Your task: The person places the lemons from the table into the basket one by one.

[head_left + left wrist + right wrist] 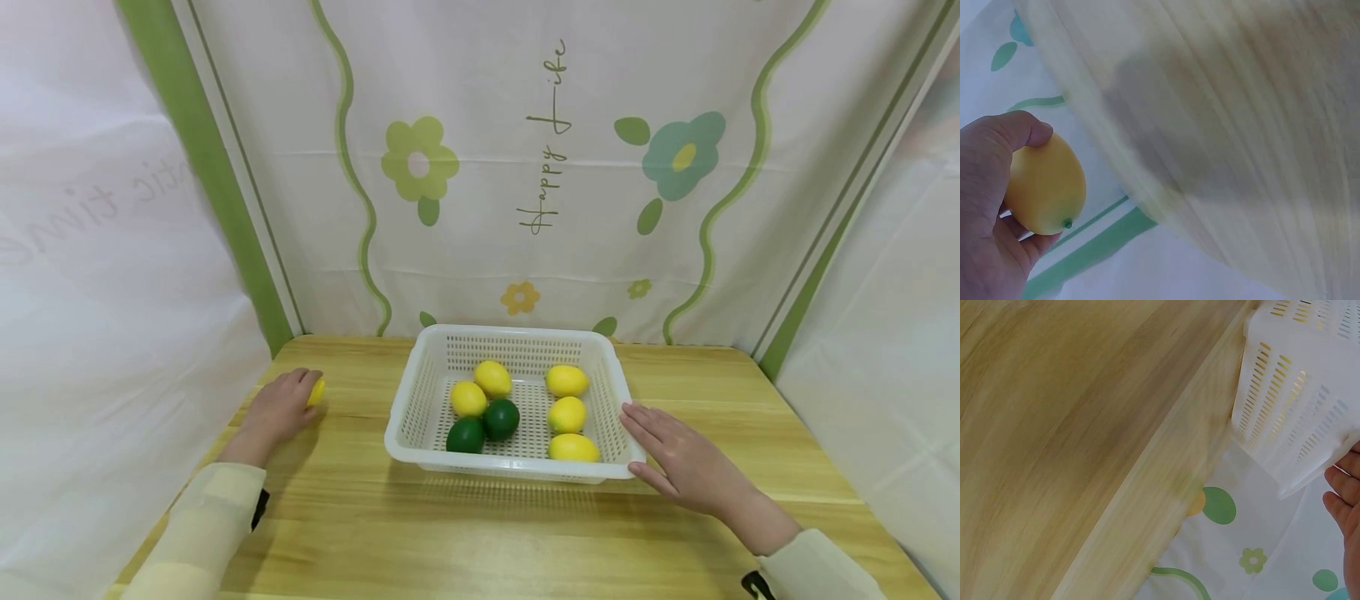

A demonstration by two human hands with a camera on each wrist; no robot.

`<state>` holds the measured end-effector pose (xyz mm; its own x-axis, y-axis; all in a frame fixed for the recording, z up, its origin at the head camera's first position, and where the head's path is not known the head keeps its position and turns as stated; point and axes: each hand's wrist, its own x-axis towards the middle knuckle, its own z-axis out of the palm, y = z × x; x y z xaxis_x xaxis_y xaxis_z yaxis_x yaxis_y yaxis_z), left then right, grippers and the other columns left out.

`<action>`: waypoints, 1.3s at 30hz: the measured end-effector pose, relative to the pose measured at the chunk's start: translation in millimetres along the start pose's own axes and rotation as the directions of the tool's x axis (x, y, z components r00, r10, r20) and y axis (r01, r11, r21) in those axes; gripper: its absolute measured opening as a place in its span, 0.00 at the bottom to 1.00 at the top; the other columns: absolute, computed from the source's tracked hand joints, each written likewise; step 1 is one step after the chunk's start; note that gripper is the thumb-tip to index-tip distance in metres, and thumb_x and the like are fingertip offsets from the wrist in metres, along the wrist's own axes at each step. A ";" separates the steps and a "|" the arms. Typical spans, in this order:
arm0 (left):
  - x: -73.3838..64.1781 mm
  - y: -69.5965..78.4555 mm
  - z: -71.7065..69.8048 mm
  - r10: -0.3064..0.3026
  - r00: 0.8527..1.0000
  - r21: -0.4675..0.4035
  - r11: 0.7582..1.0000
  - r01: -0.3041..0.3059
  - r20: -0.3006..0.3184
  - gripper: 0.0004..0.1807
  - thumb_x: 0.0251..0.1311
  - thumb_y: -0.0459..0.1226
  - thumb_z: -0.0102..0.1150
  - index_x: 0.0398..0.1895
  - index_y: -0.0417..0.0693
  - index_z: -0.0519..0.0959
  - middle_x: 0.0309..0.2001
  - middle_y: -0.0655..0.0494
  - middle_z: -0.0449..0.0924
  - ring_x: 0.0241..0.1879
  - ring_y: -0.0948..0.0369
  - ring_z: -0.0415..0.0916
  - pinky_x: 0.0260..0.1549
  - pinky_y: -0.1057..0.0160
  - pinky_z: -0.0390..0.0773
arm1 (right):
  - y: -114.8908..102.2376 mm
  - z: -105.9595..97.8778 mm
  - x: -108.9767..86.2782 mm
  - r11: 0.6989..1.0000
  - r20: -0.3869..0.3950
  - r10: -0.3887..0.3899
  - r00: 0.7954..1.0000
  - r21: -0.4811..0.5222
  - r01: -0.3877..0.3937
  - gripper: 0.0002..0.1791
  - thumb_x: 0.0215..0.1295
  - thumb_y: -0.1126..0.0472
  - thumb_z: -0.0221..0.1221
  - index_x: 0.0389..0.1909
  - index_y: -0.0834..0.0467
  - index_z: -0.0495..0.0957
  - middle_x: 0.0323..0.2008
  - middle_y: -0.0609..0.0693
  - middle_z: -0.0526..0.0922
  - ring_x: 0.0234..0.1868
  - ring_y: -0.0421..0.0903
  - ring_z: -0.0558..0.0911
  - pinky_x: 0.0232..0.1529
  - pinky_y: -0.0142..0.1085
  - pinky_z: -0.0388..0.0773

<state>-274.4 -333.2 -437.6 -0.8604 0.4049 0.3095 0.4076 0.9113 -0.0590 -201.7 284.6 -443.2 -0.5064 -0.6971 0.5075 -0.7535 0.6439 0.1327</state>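
Note:
My left hand point(281, 408) grips a lemon point(1047, 184) above the left side of the table, thumb on one side and fingers on the other. A white plastic basket point(517, 465) with slotted walls stands at mid-table. My right hand point(686, 458) touches the basket's right rim with its fingers fairly straight. Inside the basket, two dark green round fruits point(501, 419) lie at the left front, with two lemons point(492, 379) behind them. Three more lemons point(567, 415) form a row along the right side. In the right wrist view, only fingertips point(1338, 481) and part of the palm show by the rim.
The wooden table point(480, 542) reaches back to a hanging white curtain point(480, 250) printed with flowers and lettering. Similar white cloth point(112, 333) hangs along the left and right sides, close to the table edges.

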 end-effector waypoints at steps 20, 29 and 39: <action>19.8 28.8 -15.5 0.080 0.996 0.011 0.997 -0.080 -0.037 0.30 0.49 0.29 0.70 0.57 0.30 0.71 0.50 0.33 0.75 0.48 0.39 0.75 0.46 0.42 0.77 | 0.2 0.4 -0.8 1.000 0.001 -0.001 1.000 0.000 0.001 0.38 0.75 0.39 0.41 0.62 0.70 0.71 0.62 0.64 0.73 0.60 0.60 0.73 0.72 0.32 0.43; 28.7 44.0 -23.6 0.142 0.985 0.023 0.990 -0.140 -0.098 0.29 0.48 0.29 0.69 0.56 0.31 0.72 0.49 0.34 0.76 0.47 0.40 0.76 0.44 0.44 0.79 | -0.2 -0.8 0.0 1.000 -0.004 0.003 1.000 0.003 -0.003 0.38 0.75 0.39 0.41 0.62 0.70 0.71 0.62 0.64 0.73 0.60 0.60 0.73 0.72 0.32 0.43; 40.7 60.2 -30.1 0.264 0.923 0.044 0.964 -0.263 -0.281 0.30 0.40 0.26 0.72 0.52 0.32 0.74 0.45 0.37 0.77 0.41 0.43 0.78 0.37 0.47 0.81 | -1.0 -0.8 0.9 1.000 -0.012 0.001 1.000 0.007 -0.001 0.38 0.75 0.39 0.40 0.61 0.70 0.72 0.61 0.64 0.73 0.59 0.61 0.74 0.72 0.32 0.43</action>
<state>-275.7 -264.2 -400.0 -0.6003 0.5932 0.5363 0.6054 0.7753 -0.1799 -201.1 283.6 -442.2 -0.5023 -0.6928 0.5175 -0.7558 0.6425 0.1265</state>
